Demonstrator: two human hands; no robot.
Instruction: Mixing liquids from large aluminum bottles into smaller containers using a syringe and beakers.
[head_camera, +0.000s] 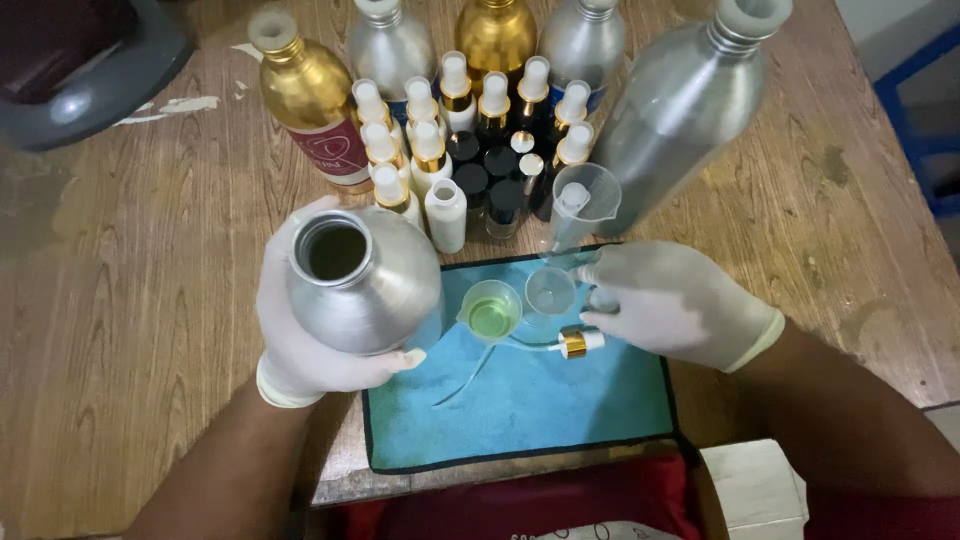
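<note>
My left hand (300, 345), in a white glove, grips a large open silver metal bottle (362, 282) and holds it above the left edge of a blue cloth (520, 400). On the cloth stands a small clear beaker (491, 312) with green liquid. Beside it my gloved right hand (672, 300) holds a small clear funnel (550, 290) over what looks like a little bottle, mostly hidden. A gold and white spray pump (578, 343) with a thin tube lies on the cloth just below that hand. A clear measuring cup (585, 200) stands behind.
Behind the cloth on the wooden table (130, 300) stand several small spray bottles (470, 130) with white caps, a gold bottle with a red label (312, 100), more silver bottles and a large tilted silver bottle (685, 105). A white box (755, 490) sits near my lap.
</note>
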